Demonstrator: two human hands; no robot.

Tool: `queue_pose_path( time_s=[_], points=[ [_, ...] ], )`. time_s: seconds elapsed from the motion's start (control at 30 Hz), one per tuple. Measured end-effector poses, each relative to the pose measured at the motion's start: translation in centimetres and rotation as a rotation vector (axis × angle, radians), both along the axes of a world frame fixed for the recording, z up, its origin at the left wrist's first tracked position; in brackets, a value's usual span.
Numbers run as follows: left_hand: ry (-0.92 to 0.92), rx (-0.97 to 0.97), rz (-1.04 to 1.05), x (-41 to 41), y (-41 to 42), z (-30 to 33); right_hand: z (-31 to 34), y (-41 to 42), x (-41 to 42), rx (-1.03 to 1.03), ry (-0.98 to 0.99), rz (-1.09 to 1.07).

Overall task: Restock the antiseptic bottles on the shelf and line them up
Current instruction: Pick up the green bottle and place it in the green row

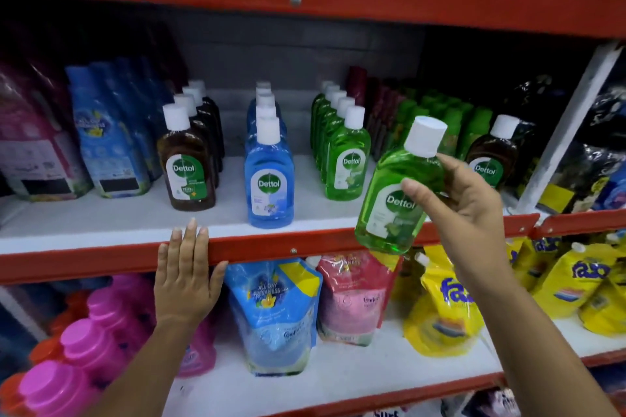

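Here, right hand (464,200) grips a tilted green bottle (396,193) before the green row (342,145); left hand (186,281) flat on shelf edge (271,247).

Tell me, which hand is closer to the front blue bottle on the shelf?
Left. The left hand rests flat on the red shelf edge, just below and left of the blue bottle with the white cap. The right hand holds a green bottle, farther off to the right.

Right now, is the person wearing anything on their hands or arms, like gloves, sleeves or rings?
No. Both arms are bare as far as the picture shows, with no sleeves in view. The left hand and the right hand have no gloves, and I can see no rings, watch or bracelets. The fingernails are short and look unpainted.
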State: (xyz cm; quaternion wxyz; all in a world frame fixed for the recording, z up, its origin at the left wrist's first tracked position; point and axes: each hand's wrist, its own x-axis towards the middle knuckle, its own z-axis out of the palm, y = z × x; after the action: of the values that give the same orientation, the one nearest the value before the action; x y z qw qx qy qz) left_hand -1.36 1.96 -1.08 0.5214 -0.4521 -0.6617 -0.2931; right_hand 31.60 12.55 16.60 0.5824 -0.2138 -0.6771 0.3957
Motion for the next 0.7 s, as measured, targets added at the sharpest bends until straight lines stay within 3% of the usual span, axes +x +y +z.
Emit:
queue_pose_path(
  time_s=[0.37, 0.7],
  points=[
    [0.025, 0.000, -0.024, -0.1, 0.1, 0.0, -0.3, 6.9, -6.2, 0.023, -0.129, -0.029],
    [0.006, -0.022, 0.024, -0.1, 0.1, 0.0, -2.5, 9.5, -7.4, -0.085, -0.175, -0.046]
  ],
)
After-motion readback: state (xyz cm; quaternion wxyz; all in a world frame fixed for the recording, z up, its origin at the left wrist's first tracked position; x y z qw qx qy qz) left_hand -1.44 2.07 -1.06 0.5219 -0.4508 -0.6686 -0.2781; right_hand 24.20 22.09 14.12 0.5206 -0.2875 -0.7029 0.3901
